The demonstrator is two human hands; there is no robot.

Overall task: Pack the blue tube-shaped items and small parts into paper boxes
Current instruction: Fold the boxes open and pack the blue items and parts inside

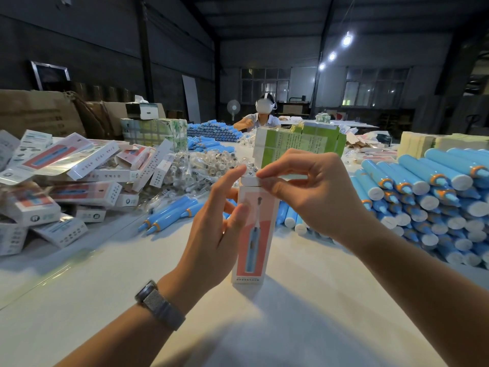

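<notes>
I hold a tall white-and-pink paper box (254, 234) upright on the white table (304, 300), centre of view. My left hand (219, 229) grips its left side, thumb on the front face, index finger raised to the top edge. My right hand (309, 192) pinches the white top flap (250, 180) between thumb and fingertips. Hands close together, both clamped on the box. Loose blue plastic tubes with orange collars (169, 215) lie just behind-left; a big stack of blue tubes (428, 202) sits right. Pile of filled boxes (79, 181) left, bagged small parts (195, 168) behind.
</notes>
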